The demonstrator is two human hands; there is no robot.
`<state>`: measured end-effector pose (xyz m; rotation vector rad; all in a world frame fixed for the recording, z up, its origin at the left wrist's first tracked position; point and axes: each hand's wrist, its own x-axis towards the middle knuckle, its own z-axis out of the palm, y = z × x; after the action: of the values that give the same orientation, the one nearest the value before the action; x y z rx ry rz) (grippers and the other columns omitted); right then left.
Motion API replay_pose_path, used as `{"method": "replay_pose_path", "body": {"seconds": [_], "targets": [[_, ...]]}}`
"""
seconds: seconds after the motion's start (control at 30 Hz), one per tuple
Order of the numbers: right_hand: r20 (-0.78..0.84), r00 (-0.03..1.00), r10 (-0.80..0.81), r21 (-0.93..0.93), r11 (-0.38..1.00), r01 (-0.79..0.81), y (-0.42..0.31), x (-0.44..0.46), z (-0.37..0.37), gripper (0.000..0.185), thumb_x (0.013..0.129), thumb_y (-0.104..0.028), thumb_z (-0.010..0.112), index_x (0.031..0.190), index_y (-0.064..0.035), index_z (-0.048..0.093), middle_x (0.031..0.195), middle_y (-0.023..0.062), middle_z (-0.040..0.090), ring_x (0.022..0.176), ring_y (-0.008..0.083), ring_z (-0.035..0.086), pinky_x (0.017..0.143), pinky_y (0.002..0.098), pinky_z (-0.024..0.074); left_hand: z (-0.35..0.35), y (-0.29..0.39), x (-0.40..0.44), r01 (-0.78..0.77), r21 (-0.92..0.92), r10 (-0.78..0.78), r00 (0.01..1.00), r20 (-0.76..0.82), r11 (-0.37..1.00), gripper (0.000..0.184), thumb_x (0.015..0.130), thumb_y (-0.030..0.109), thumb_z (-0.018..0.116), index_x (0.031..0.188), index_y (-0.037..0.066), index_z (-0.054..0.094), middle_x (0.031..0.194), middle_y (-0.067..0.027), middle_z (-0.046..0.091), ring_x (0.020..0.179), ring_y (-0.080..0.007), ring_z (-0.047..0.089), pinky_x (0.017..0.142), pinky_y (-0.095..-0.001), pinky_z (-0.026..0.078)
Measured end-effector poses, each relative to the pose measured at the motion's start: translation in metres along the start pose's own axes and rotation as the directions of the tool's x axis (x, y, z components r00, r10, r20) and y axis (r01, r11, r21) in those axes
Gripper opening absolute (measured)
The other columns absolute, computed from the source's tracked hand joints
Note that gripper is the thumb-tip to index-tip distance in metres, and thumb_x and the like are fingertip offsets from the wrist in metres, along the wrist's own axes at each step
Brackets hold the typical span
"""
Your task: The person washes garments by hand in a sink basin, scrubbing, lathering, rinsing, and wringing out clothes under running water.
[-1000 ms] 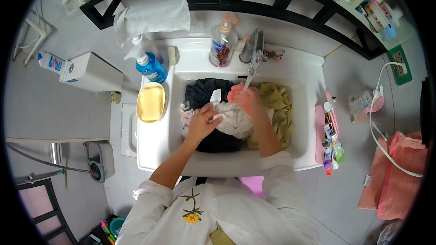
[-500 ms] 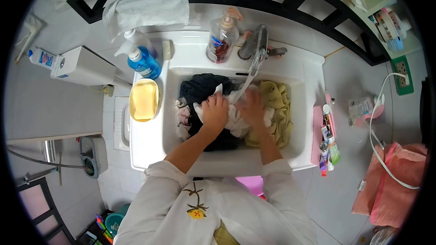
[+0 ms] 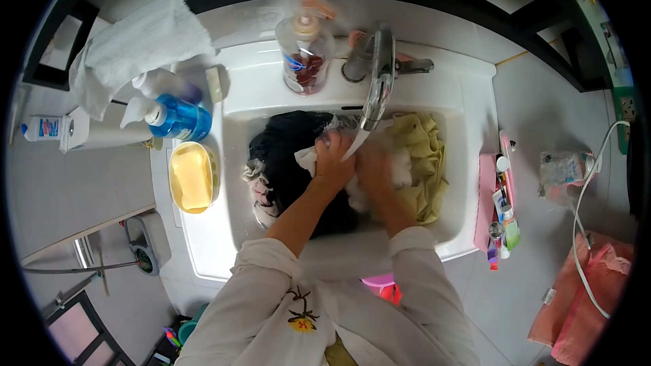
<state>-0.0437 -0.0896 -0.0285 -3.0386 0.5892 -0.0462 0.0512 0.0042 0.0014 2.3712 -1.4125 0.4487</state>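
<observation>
Under the running faucet point(image 3: 380, 91), both my hands work over a white cloth point(image 3: 400, 166) in the sink point(image 3: 461, 183). My left hand point(image 3: 333, 161) has its fingers curled round a bunched part of the cloth, close to the water stream. My right hand point(image 3: 373, 166) is against the same cloth, smeared by motion, and its fingers do not show clearly. Dark clothing point(image 3: 285, 146) fills the left of the basin, with a pale pinkish patterned cloth point(image 3: 258, 193) at its edge. An olive-green garment point(image 3: 426, 169) lies along the right side.
A pump bottle with dark red liquid point(image 3: 305, 68) stands behind the basin. On the left are a blue pump bottle point(image 3: 180, 118) and yellow soap in a dish point(image 3: 192, 176). A pink holder with toothpaste tubes point(image 3: 485, 196) hangs at the right. A pink towel point(image 3: 583, 298) lies further right.
My hands have come closer together, and the right one has moved inward on the white cloth. The camera view has shifted nearer to the sink.
</observation>
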Motion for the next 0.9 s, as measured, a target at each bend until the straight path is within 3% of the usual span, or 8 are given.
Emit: {"method": "replay_pose_path", "body": {"seconds": [0.17, 0.27, 0.33, 0.43, 0.63, 0.73, 0.83, 0.9], "targets": [[0.087, 0.995, 0.054, -0.038, 0.998, -0.051, -0.002, 0.015, -0.006, 0.034, 0.081, -0.017, 0.055, 0.114, -0.0091, 0.054, 0.103, 0.0078, 0.057, 0.104, 0.0233, 0.053, 0.090, 0.0442, 0.0368, 0.006, 0.003, 0.007, 0.029, -0.013, -0.029, 0.999, 0.027, 0.999, 0.018, 0.078, 0.019, 0.056, 0.089, 0.006, 0.061, 0.094, -0.0119, 0.055, 0.095, -0.0349, 0.050, 0.068, -0.0489, 0.038], [0.146, 0.987, 0.067, -0.040, 0.997, -0.062, -0.008, 0.015, -0.021, 0.029, 0.081, -0.017, 0.056, 0.109, -0.0093, 0.056, 0.103, 0.0073, 0.057, 0.102, 0.0235, 0.054, 0.088, 0.0432, 0.0367, 0.007, 0.001, 0.003, 0.016, 0.033, -0.018, 0.998, 0.068, 0.999, 0.028, 0.079, 0.019, 0.053, 0.102, 0.008, 0.062, 0.101, -0.0082, 0.054, 0.100, -0.0320, 0.045, 0.072, -0.0491, 0.036], [0.123, 0.991, 0.052, -0.110, 0.993, -0.039, -0.012, 0.009, -0.027, 0.026, 0.079, -0.018, 0.057, 0.104, -0.0092, 0.056, 0.101, 0.0074, 0.057, 0.100, 0.0245, 0.055, 0.087, 0.0426, 0.0368, 0.004, -0.001, 0.002, -0.008, 0.065, 0.005, 0.999, 0.043, 0.998, 0.028, 0.077, 0.020, 0.055, 0.101, 0.009, 0.063, 0.099, -0.0064, 0.056, 0.098, -0.0304, 0.046, 0.071, -0.0476, 0.036], [-0.100, 0.992, 0.072, 0.092, 0.994, -0.062, -0.011, 0.002, -0.023, 0.028, 0.075, -0.023, 0.062, 0.100, -0.0100, 0.056, 0.097, 0.0067, 0.058, 0.097, 0.0269, 0.055, 0.085, 0.0430, 0.0364, -0.007, -0.003, -0.003, -0.010, 0.029, 0.009, 0.999, 0.052, 1.000, 0.027, 0.073, 0.022, 0.059, 0.097, 0.012, 0.064, 0.096, -0.0038, 0.058, 0.096, -0.0278, 0.047, 0.070, -0.0461, 0.035], [-0.009, 0.989, 0.150, 0.379, 0.915, -0.136, -0.016, -0.015, -0.040, 0.029, 0.071, -0.024, 0.065, 0.094, -0.0085, 0.056, 0.095, 0.0084, 0.059, 0.097, 0.0282, 0.055, 0.087, 0.0466, 0.0360, -0.047, -0.015, -0.033, 0.065, -0.173, -0.066, 0.998, 0.000, 0.983, 0.019, 0.067, 0.015, 0.065, 0.086, 0.014, 0.066, 0.098, -0.0021, 0.060, 0.091, -0.0258, 0.050, 0.070, -0.0415, 0.039], [-0.046, 0.981, 0.189, 0.397, 0.904, -0.156, -0.026, -0.022, -0.051, 0.036, 0.072, -0.029, 0.064, 0.102, -0.0101, 0.057, 0.105, 0.0092, 0.058, 0.103, 0.0296, 0.053, 0.088, 0.0480, 0.0360, -0.079, -0.022, -0.055, 0.068, -0.297, -0.088, 0.995, -0.053, 0.952, 0.020, 0.066, 0.007, 0.065, 0.085, 0.010, 0.066, 0.101, -0.0039, 0.060, 0.087, -0.0278, 0.051, 0.073, -0.0385, 0.043], [-0.400, 0.896, 0.192, 0.660, 0.739, 0.136, -0.047, -0.012, -0.059, 0.046, 0.075, -0.035, 0.064, 0.115, -0.0136, 0.055, 0.114, 0.0091, 0.056, 0.108, 0.0306, 0.050, 0.088, 0.0528, 0.0348, -0.120, -0.022, -0.076, 0.050, -0.389, -0.061, 0.998, -0.017, 0.920, 0.026, 0.065, 0.003, 0.064, 0.091, 0.006, 0.064, 0.110, -0.0062, 0.060, 0.085, -0.0296, 0.051, 0.078, -0.0357, 0.046], [-0.374, 0.919, 0.122, 0.437, 0.898, 0.059, -0.077, -0.015, -0.060, 0.053, 0.079, -0.037, 0.060, 0.125, -0.0134, 0.049, 0.118, 0.0111, 0.055, 0.112, 0.0317, 0.048, 0.093, 0.0537, 0.0326, -0.143, -0.021, -0.088, 0.063, -0.440, -0.048, 0.998, 0.045, 0.896, 0.032, 0.065, 0.003, 0.065, 0.096, 0.007, 0.063, 0.115, -0.0067, 0.059, 0.085, -0.0293, 0.051, 0.077, -0.0354, 0.046]]}}
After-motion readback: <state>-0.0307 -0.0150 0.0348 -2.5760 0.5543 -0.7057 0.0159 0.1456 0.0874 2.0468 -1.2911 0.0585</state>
